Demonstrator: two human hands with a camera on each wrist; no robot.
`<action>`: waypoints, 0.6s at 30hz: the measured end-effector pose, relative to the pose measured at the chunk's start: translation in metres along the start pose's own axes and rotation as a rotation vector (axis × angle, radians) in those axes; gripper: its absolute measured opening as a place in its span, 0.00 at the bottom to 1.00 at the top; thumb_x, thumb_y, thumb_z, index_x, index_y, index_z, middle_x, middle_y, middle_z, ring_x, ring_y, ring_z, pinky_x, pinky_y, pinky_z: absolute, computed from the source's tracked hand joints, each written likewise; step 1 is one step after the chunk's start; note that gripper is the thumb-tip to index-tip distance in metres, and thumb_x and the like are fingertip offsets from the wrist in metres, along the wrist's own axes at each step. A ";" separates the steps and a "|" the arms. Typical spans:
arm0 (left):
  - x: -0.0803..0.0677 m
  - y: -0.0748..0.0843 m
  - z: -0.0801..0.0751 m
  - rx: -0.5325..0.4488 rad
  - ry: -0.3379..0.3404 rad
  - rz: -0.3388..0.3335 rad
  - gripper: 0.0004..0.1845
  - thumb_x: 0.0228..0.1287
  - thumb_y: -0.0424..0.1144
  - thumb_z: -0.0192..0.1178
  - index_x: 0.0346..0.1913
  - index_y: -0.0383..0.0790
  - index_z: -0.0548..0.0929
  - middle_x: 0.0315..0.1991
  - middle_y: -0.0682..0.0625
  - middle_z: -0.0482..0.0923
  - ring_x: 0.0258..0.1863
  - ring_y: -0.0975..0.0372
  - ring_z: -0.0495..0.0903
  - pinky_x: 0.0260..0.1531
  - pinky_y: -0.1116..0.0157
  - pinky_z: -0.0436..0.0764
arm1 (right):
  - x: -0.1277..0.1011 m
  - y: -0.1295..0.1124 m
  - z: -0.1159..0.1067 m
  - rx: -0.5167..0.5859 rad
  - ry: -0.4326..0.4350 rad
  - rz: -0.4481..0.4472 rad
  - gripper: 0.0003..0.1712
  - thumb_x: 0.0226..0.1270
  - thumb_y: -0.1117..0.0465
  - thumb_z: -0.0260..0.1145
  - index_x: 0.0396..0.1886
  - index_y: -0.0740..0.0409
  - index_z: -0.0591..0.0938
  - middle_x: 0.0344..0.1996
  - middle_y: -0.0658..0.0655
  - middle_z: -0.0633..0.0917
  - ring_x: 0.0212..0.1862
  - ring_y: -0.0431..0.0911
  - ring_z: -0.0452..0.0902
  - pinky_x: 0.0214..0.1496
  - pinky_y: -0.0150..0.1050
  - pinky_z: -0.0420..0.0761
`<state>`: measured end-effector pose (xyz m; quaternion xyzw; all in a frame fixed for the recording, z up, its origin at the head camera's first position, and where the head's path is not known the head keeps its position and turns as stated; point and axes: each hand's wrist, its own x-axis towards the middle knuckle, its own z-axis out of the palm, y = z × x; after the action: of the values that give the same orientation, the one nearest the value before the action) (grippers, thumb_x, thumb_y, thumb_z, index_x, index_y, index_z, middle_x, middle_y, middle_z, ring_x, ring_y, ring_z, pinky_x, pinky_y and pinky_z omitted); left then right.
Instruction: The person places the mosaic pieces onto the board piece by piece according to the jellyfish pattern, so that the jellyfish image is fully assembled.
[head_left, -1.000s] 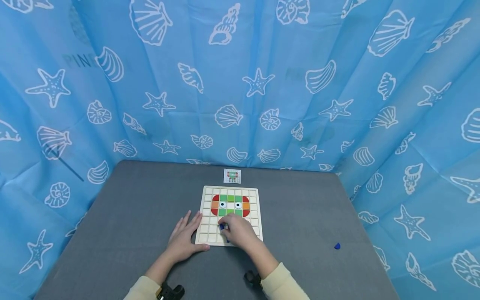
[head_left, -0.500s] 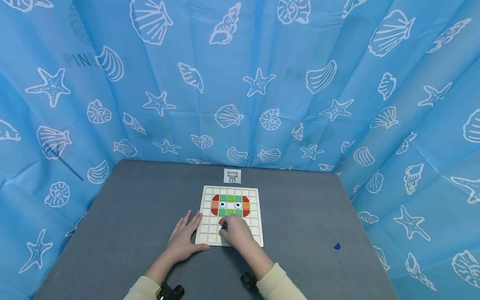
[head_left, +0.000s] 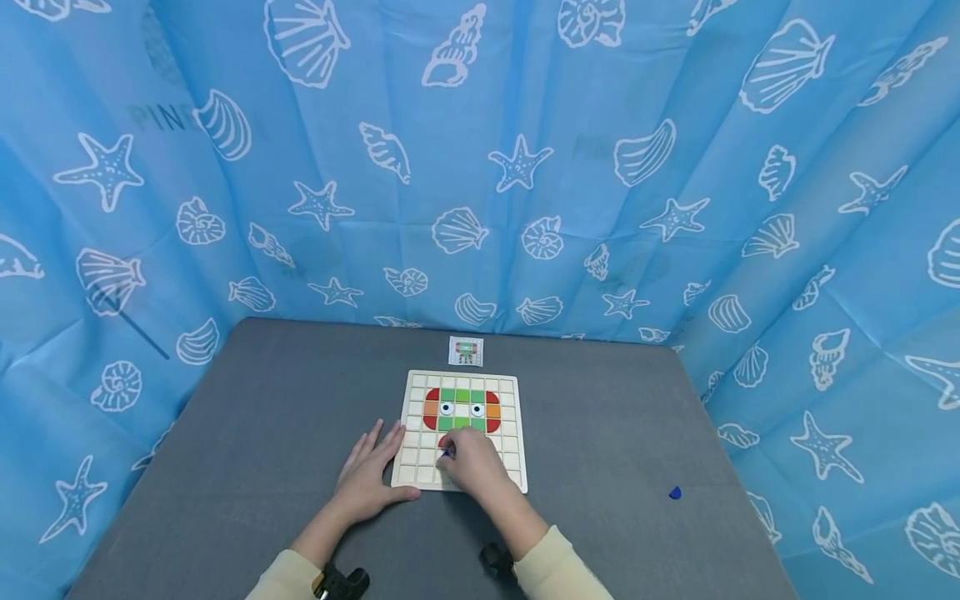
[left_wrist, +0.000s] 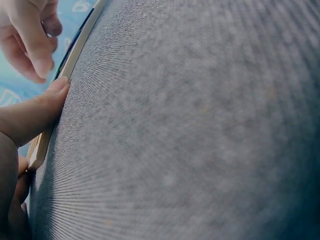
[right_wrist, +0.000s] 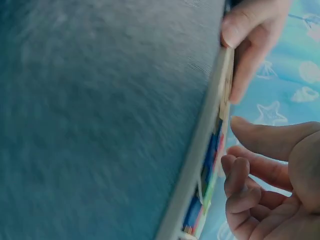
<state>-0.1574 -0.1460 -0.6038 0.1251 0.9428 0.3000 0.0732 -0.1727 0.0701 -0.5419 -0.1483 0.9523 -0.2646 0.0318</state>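
A pale wooden grid board (head_left: pixel 412 454) lies on the table, bearing red, orange and green tiles and two eye pieces (head_left: pixel 477 410) in a face-like pattern. My left hand (head_left: pixel 366 482) steadies its left side, fingers spread along the edge and thumb (left_wrist: pixel 40 110) at the near corner. Over the lower middle of the board is my right hand (head_left: pixel 474 461), thumb and fingertips bent down around a small blue piece (head_left: pixel 448 453); I cannot tell whether they pinch it. Blue pieces (right_wrist: pixel 211 152) show on the board beneath the fingertips in the right wrist view.
Behind the board lies a small card (head_left: pixel 466 351) printted with a similar pattern. A loose blue piece (head_left: pixel 675 493) sits at the right on the grey table (head_left: pixel 300 400). A blue shell-print curtain (head_left: pixel 480 167) surrounds the table's back and sides.
The right hand has shifted slightly left and lower over the board, now covering a blue piece seen earlier near the bottom edge. The left hand keeps its place.
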 end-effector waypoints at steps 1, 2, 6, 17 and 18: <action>0.000 0.000 0.000 0.000 0.001 -0.001 0.64 0.45 0.75 0.67 0.81 0.47 0.54 0.81 0.52 0.50 0.82 0.49 0.38 0.78 0.44 0.43 | -0.001 0.001 -0.003 0.001 0.004 -0.003 0.09 0.59 0.60 0.76 0.38 0.58 0.89 0.27 0.49 0.83 0.28 0.39 0.73 0.30 0.35 0.75; 0.001 0.001 0.000 0.002 0.002 -0.001 0.64 0.45 0.76 0.67 0.81 0.47 0.54 0.81 0.52 0.50 0.82 0.49 0.38 0.78 0.44 0.43 | -0.002 0.002 -0.006 0.003 0.010 -0.006 0.09 0.59 0.60 0.76 0.39 0.57 0.89 0.29 0.48 0.83 0.30 0.39 0.74 0.32 0.35 0.76; 0.002 0.001 0.000 0.003 0.010 0.000 0.64 0.45 0.76 0.67 0.81 0.47 0.55 0.81 0.52 0.51 0.82 0.49 0.39 0.78 0.44 0.44 | -0.007 0.008 -0.020 0.011 0.023 -0.008 0.11 0.61 0.58 0.76 0.42 0.56 0.89 0.33 0.50 0.85 0.33 0.40 0.77 0.33 0.38 0.79; 0.001 0.001 0.000 0.004 0.003 0.003 0.64 0.46 0.74 0.68 0.81 0.46 0.54 0.82 0.52 0.50 0.82 0.49 0.38 0.78 0.44 0.44 | -0.030 0.046 -0.052 0.037 0.163 0.082 0.14 0.61 0.58 0.77 0.45 0.56 0.88 0.35 0.50 0.86 0.29 0.37 0.71 0.28 0.31 0.71; 0.000 0.002 0.001 0.000 0.003 0.005 0.64 0.46 0.74 0.68 0.81 0.46 0.54 0.81 0.52 0.50 0.82 0.49 0.38 0.78 0.44 0.44 | -0.033 0.050 -0.055 0.033 0.182 0.097 0.14 0.60 0.58 0.77 0.45 0.56 0.88 0.34 0.50 0.86 0.28 0.37 0.71 0.28 0.31 0.71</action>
<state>-0.1571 -0.1441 -0.6032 0.1269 0.9427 0.3003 0.0711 -0.1620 0.1486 -0.5211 -0.0770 0.9528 -0.2909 -0.0396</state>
